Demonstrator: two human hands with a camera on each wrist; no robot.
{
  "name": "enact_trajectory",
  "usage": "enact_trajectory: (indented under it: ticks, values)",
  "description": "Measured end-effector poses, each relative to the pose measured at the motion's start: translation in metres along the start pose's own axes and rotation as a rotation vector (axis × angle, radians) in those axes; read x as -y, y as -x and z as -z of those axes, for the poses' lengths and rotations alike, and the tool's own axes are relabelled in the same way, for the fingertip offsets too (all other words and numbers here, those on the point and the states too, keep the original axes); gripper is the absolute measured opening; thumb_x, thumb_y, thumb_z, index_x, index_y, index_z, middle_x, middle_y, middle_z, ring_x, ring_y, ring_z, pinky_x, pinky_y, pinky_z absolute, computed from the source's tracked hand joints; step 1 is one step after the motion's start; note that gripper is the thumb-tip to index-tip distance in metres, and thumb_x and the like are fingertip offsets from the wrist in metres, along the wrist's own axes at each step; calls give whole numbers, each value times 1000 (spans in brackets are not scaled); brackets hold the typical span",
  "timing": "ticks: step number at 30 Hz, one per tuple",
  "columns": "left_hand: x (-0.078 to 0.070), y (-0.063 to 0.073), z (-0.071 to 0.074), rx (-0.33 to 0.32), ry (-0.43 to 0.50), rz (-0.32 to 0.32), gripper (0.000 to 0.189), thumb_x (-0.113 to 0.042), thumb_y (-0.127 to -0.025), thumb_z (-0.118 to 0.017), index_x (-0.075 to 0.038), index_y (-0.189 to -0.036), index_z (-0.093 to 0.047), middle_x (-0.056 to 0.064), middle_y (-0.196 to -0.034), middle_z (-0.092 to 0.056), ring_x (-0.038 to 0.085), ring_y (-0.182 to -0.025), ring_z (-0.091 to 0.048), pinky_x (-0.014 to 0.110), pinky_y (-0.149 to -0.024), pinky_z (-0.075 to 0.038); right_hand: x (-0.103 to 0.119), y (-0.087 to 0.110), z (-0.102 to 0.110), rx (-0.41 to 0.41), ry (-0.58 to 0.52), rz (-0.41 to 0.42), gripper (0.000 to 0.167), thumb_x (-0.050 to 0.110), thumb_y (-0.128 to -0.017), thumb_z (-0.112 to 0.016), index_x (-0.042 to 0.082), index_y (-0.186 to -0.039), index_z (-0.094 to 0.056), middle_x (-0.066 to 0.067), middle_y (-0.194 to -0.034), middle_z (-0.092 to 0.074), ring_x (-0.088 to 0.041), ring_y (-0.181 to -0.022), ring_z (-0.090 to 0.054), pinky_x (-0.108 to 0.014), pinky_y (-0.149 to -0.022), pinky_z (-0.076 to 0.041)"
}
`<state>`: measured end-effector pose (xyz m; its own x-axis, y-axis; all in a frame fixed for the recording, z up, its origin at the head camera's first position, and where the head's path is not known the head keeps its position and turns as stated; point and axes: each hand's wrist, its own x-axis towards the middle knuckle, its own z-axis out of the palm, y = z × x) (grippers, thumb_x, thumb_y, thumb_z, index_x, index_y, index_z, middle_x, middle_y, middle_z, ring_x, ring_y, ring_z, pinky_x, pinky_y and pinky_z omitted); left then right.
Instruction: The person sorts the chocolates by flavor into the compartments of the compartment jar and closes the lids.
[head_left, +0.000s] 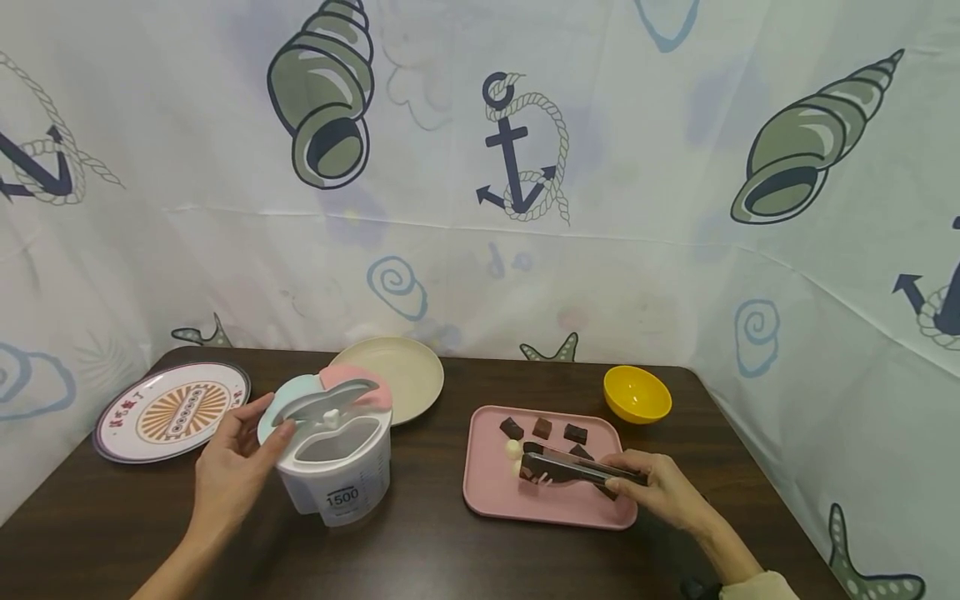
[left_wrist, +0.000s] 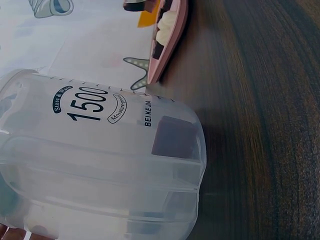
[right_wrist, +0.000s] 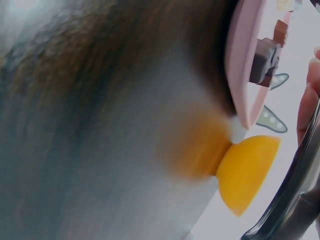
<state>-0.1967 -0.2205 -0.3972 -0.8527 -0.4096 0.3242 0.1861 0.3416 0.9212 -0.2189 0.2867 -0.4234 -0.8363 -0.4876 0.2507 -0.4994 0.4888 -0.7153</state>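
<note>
My left hand [head_left: 236, 458] grips the lid edge of a translucent storage container [head_left: 337, 487] marked 1500, thumb in front. Its lid has pink and pale green parts, and a grey flap [head_left: 322, 400] stands raised over the opening. A dark square piece [left_wrist: 175, 137] shows through the container wall in the left wrist view. My right hand [head_left: 656, 483] holds black-and-metal tongs [head_left: 577, 469] over a pink tray [head_left: 487, 496]. Dark chocolate pieces [head_left: 576, 433] and round white pieces [head_left: 513, 450] lie on the tray. A dark piece is at the tong tips; whether they clamp it I cannot tell.
A yellow bowl [head_left: 637, 394] sits behind the tray at the right. At the back left are a cream plate [head_left: 416, 379] and a printed white plate [head_left: 127, 425]. A patterned curtain [head_left: 450, 167] hangs behind the dark wooden table [head_left: 427, 542].
</note>
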Motion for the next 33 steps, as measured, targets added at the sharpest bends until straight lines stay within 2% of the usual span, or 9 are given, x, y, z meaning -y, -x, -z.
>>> enact_trajectory:
  ticks: [5, 8, 10, 11, 15, 19, 24, 30, 33]
  values:
    - [1, -1, 0, -3, 12, -3, 46, -9, -84, -69, -4, -127, -54, -21, -111, -57, -11, -100, -54, 3, -83, -41, 13, -10, -1, -48, -11, 33, 22, 9, -87, -65, 3, -108, -66, -4, -96, -68, -2, -79, -60, -23, -65, -53]
    - [1, -1, 0, -3, 24, -9, 46, -7, -84, -70, -4, -127, -54, -21, -110, -57, -10, -100, -54, 2, -83, -41, 26, -23, -6, -77, -57, 71, 23, 5, -87, -64, 2, -110, -65, -5, -97, -68, -4, -78, -62, -24, -65, -53]
    - [1, -1, 0, -5, 30, -11, 47, -5, -83, -70, -3, -127, -54, -22, -109, -57, -11, -99, -54, 2, -83, -41, 37, -34, -11, -92, -83, 101, 25, 3, -88, -63, 2, -113, -64, -6, -101, -67, -4, -84, -61, -24, -70, -53]
    - [1, -1, 0, -6, 31, -11, 47, -5, -83, -70, -3, -127, -54, -23, -109, -57, -11, -99, -54, 2, -83, -41, 43, -39, -15, -95, -103, 119, 26, 2, -88, -62, 2, -114, -64, -7, -102, -67, -3, -80, -61, -23, -67, -53]
    - [1, -1, 1, -6, 25, -12, 47, -6, -83, -70, -3, -127, -54, -24, -109, -56, -11, -99, -54, 2, -83, -41, 69, -66, -35, -122, -145, 180, 28, 3, -87, -63, 4, -115, -64, -8, -108, -66, -4, -86, -59, -23, -73, -50]
    - [0, -1, 1, -5, 20, -16, 46, -7, -84, -70, -3, -127, -54, -23, -111, -56, -12, -99, -54, 2, -83, -41, 95, -94, -61, -95, -224, 293, 25, 2, -86, -64, 1, -112, -65, -12, -101, -66, -8, -80, -56, -23, -65, -48]
    - [2, 0, 0, 4, 45, -24, 45, -5, -84, -69, -1, -126, -53, -23, -112, -56, -12, -100, -54, 2, -83, -41, 118, -122, -88, -48, -255, 430, 24, 1, -86, -64, -2, -110, -64, -15, -99, -65, -9, -82, -57, -27, -67, -51]
    - [3, 0, -1, -1, 43, -22, 46, -4, -83, -69, -1, -126, -53, -24, -110, -56, -12, -99, -54, 3, -83, -41, 128, -136, -106, -7, -247, 390, 25, 4, -85, -67, 2, -110, -65, -12, -96, -65, -9, -77, -54, -23, -64, -49]
    - [3, 0, -1, 1, 47, -28, 46, -3, -83, -69, -1, -126, -53, -24, -111, -56, -12, -100, -54, 2, -83, -41, 129, -139, -110, 9, -231, 360, 26, 5, -85, -68, 2, -111, -66, -11, -99, -66, -7, -81, -55, -25, -69, -50]
